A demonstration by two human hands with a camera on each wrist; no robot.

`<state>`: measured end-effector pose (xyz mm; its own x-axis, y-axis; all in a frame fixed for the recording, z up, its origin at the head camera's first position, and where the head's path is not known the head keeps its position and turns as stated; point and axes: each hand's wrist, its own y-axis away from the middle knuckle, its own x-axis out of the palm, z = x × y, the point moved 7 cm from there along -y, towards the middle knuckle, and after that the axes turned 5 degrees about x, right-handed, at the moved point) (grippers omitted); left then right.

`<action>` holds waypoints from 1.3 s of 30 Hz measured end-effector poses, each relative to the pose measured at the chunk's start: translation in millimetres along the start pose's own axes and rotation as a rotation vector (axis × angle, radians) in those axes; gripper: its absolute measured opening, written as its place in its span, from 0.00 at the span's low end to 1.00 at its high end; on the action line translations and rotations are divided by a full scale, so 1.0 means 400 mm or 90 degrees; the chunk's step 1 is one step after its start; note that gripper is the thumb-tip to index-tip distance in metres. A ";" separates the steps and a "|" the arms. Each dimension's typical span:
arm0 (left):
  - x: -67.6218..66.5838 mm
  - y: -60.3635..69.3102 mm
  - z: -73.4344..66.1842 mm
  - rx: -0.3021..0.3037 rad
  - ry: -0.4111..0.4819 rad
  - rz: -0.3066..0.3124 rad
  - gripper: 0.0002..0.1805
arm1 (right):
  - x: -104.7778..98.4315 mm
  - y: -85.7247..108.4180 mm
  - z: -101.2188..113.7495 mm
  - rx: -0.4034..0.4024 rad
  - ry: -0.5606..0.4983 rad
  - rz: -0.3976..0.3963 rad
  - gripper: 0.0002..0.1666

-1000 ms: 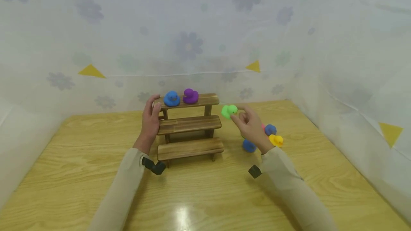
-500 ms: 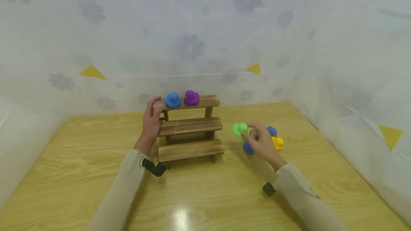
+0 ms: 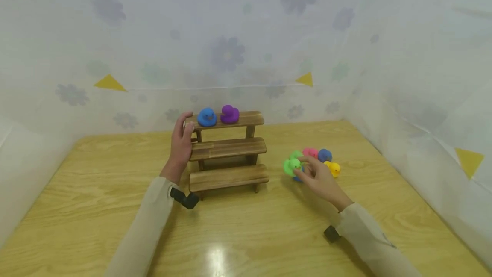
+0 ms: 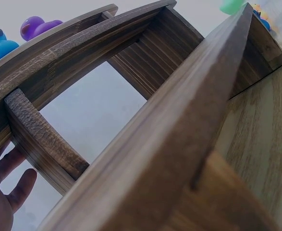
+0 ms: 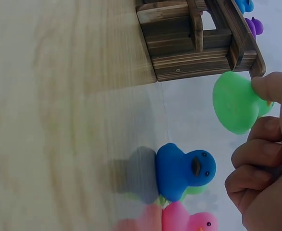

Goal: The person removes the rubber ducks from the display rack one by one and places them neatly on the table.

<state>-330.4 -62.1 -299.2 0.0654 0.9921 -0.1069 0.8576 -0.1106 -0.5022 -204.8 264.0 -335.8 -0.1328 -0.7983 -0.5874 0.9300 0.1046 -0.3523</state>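
A three-tier wooden display stand (image 3: 230,148) stands on the table. My left hand (image 3: 180,148) grips its left end, thumb in front of the top tier. A blue rubber duck (image 3: 206,117) and a purple rubber duck (image 3: 229,115) sit on that top tier. To the right of the stand, my right hand (image 3: 322,181) pinches a light green rubber duck (image 5: 237,103) between thumb and forefinger, apart from the table. Beneath and behind it are a blue duck (image 5: 179,171), partly hidden in the head view, and another green duck (image 3: 296,154).
More rubber ducks stand by the right hand: pink (image 3: 310,153), dark blue (image 3: 325,155) and yellow (image 3: 333,169). A flower-patterned sheet (image 3: 226,25) with yellow triangles walls the wooden table (image 3: 238,230) at the back and sides.
My right hand has moved right and down from beside the top tier to the duck group, the light green duck still pinched in it. My left hand keeps its place on the stand.
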 end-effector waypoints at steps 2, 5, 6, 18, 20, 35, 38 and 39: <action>-0.001 -0.002 0.000 0.005 0.003 -0.003 0.24 | -0.003 0.005 -0.006 0.007 0.003 0.007 0.15; -0.002 -0.002 -0.001 0.009 0.006 -0.008 0.24 | -0.007 0.012 -0.011 0.009 0.011 0.016 0.16; -0.002 -0.002 -0.001 0.008 0.007 -0.009 0.24 | -0.008 0.013 -0.011 0.007 0.013 0.019 0.16; 0.004 -0.006 0.001 0.007 0.009 -0.004 0.24 | -0.009 0.030 -0.060 -0.011 0.037 0.095 0.10; 0.004 -0.006 0.002 0.006 0.010 -0.003 0.24 | -0.007 0.031 -0.083 -0.007 0.051 0.113 0.10; 0.002 0.000 -0.008 -0.006 0.001 0.002 0.24 | -0.019 0.036 -0.129 0.013 0.074 0.209 0.08; 0.002 0.003 -0.008 -0.014 -0.001 0.004 0.25 | -0.019 0.040 -0.131 0.017 0.077 0.222 0.08; 0.002 0.004 -0.009 -0.016 -0.002 0.004 0.25 | -0.019 0.041 -0.131 0.016 0.075 0.227 0.08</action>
<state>-327.2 -61.4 -297.0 0.0686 0.9912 -0.1130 0.8696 -0.1149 -0.4802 -206.4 302.7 -375.3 0.1635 -0.6411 -0.7499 0.9327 0.3481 -0.0943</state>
